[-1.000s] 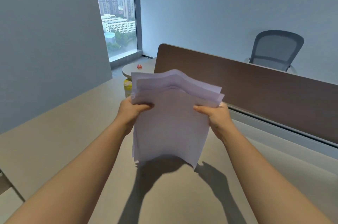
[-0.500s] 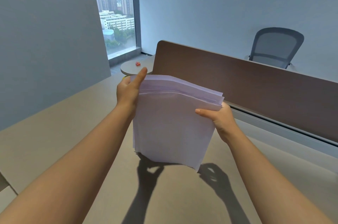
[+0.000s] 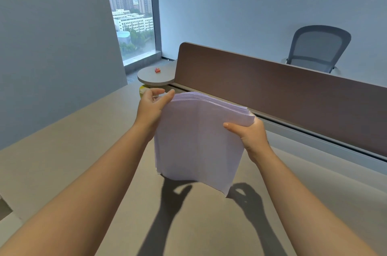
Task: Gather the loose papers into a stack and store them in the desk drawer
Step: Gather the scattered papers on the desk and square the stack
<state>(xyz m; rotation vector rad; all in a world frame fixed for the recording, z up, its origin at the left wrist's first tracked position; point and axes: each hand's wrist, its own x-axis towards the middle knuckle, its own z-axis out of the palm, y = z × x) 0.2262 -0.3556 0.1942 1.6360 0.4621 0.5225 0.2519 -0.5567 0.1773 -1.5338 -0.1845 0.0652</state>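
Note:
A stack of white papers (image 3: 199, 140) stands upright, its lower edge close to or on the beige desk (image 3: 62, 161). My right hand (image 3: 251, 136) grips the stack's right edge, thumb on the near face. At the top left corner my left hand (image 3: 151, 105) rests with fingers apart, its fingertips touching the top edge rather than clasping it. The sheets' top edges lie nearly even. No drawer is in view.
A brown divider panel (image 3: 282, 96) runs along the desk's far side. Beyond it stands a grey mesh chair (image 3: 316, 48). A small round table (image 3: 155, 76) with a red object (image 3: 157, 70) sits by the window. A yellow item (image 3: 143, 89) peeks out behind my left hand.
The sheets were splayed and uneven at the top; now their top edges are squared. My left hand left the stack's side and rose to its top left corner, fingers spread.

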